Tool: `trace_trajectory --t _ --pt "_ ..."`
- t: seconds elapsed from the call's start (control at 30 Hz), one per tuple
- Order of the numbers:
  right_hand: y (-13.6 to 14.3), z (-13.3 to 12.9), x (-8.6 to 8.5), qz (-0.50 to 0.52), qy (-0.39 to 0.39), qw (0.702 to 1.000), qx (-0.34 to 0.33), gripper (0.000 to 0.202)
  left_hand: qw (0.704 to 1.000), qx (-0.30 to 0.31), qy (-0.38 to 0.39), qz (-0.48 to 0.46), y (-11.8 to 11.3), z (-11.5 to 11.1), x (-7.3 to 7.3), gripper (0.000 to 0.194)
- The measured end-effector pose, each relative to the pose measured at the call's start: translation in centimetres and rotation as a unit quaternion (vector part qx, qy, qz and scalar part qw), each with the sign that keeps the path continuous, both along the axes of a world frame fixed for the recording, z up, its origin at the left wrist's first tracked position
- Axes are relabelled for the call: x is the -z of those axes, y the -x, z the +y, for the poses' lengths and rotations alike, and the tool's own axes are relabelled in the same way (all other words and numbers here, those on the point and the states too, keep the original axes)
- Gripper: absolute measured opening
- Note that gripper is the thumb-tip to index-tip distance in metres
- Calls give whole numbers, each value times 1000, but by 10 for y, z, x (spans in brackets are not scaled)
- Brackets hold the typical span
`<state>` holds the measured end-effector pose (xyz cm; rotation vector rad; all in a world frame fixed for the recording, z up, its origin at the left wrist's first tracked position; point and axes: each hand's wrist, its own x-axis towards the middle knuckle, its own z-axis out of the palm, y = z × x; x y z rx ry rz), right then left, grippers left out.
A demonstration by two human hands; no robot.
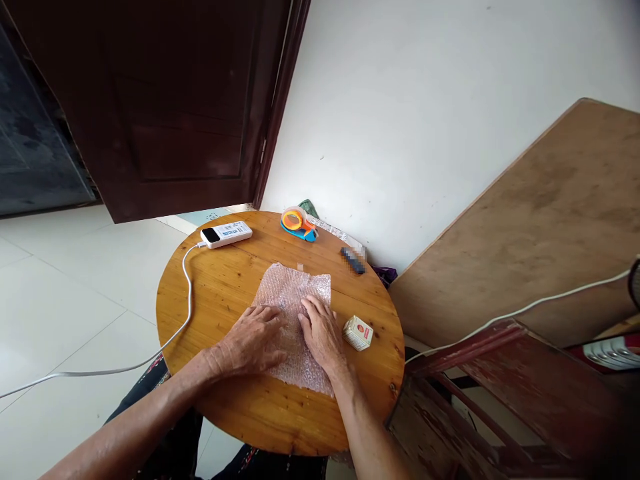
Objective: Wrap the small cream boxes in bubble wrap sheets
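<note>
A sheet of clear bubble wrap (293, 287) lies flat on the round wooden table (225, 407) in front of me. On its left side rests my left hand (255, 337), fingers spread and slightly blurred. My right hand (323, 330) lies on the right part of the sheet, its fingers stretched out flat. Neither hand is closed around anything. Just right of my right hand stands a small white and gold box (358, 333) with a red mark, apart from the wrap.
At the back sits an orange and blue tape dispenser (299, 223). A white power bank (227, 233) with a white cable (189, 293) lies back left. A dark, pixelated object (353, 261) is near the right rim. The wall (425, 120) stands behind, a wooden chair (525, 373) to the right.
</note>
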<state>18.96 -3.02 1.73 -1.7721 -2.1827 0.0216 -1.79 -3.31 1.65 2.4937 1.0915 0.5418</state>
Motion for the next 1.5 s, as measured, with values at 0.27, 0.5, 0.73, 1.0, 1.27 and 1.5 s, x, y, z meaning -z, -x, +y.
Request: trace_trajectory --t 0.27,0.5,0.73,1.0,1.27,1.5 --pt "2 1 1 -24 -10 999 30 44 996 -44 -39 64 -32 42 -20 39" --pt "1 1 7 -28 4 995 98 49 977 -188 -50 82 -11 69 3 51" --pt "-4 4 8 -14 -7 995 98 43 984 -151 -86 51 -21 52 0 50" --pt "6 13 -4 -24 -43 997 63 43 994 -60 -89 33 -26 46 10 47" --pt "-18 55 -11 -41 27 986 162 43 994 -66 -80 33 -26 50 14 55" --pt "-6 24 -8 -30 -34 995 86 46 993 -70 -86 42 -26 49 12 52"
